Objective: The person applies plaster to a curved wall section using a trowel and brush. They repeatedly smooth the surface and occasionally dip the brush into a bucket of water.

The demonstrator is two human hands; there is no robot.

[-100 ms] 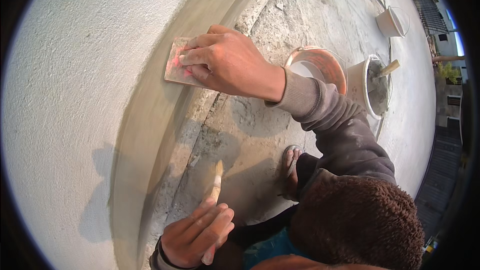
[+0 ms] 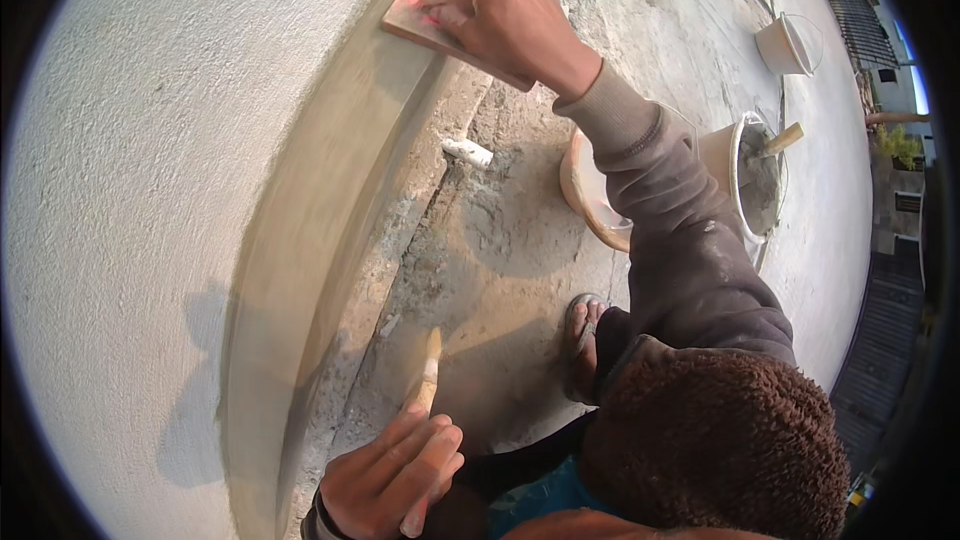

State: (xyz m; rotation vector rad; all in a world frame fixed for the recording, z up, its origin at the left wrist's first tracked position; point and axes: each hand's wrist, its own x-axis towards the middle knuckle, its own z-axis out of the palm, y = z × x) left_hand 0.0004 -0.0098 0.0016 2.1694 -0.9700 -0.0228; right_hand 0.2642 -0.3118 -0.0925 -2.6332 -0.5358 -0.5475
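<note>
My right hand (image 2: 500,20) grips a flat rectangular float (image 2: 410,25) with pinkish-red marks, its face against a smooth beige plaster band (image 2: 290,240) along the white textured wall (image 2: 140,160). Motion slightly blurs that hand. My left hand (image 2: 395,470), low in the view, is closed round a pale wooden-handled brush (image 2: 430,365) pointing up toward the rubble-strewn ground. A short white pipe piece (image 2: 467,152) sticks out beside the band's lower edge, below the float.
A pinkish bucket (image 2: 585,195) is partly behind my right forearm, beside a white bucket (image 2: 760,180) of grey mix with a handle sticking out. A smaller white bucket (image 2: 780,45) stands farther off. My sandalled foot (image 2: 585,340) rests on the dusty ground.
My right hand and the float have slid up and rightward along the band, uncovering the white pipe piece. My left hand with the brush has barely moved.
</note>
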